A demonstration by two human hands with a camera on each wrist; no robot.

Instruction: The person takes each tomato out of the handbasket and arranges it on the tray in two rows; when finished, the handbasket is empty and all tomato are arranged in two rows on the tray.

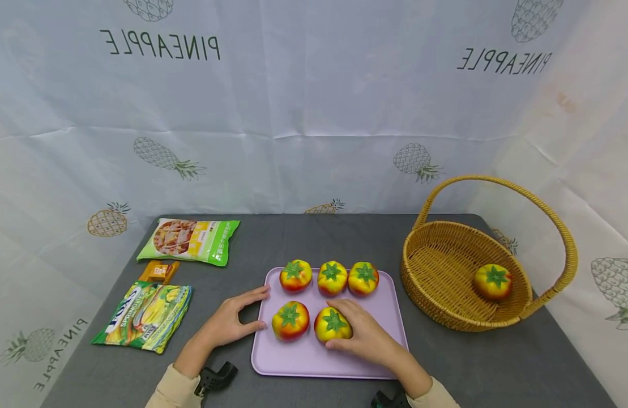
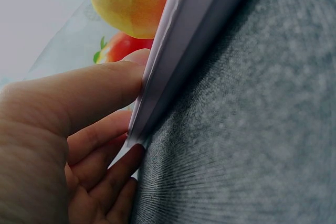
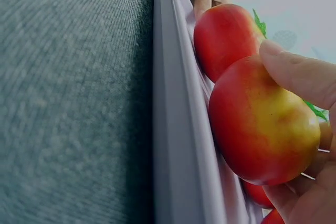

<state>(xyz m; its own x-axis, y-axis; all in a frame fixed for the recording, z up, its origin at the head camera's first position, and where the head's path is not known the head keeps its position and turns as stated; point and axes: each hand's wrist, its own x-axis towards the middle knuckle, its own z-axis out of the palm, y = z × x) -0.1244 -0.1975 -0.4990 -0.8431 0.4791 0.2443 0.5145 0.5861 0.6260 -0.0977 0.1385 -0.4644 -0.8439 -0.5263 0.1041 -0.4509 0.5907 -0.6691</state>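
My right hand (image 1: 362,334) grips a red-and-yellow tomato (image 1: 333,324) with a green star-shaped top, at the front middle of a lilac tray (image 1: 324,362). In the right wrist view the thumb and fingers curve around this tomato (image 3: 262,124), close to the tray's rim. Against the tray's left edge rests my left hand (image 1: 232,320), thumb and fingers spread along the rim. A second tomato (image 1: 290,321) lies between the hands. Behind them stands a back row of three tomatoes, left (image 1: 295,276), middle (image 1: 332,278) and right (image 1: 363,278).
On the right, a wicker basket (image 1: 431,266) with a tall handle holds one tomato (image 1: 492,282). At the left lie a green-and-white food bag (image 1: 191,241), a small orange packet (image 1: 159,272) and a green snack bag (image 1: 145,315). A pineapple-print curtain (image 1: 314,102) hangs behind the grey table.
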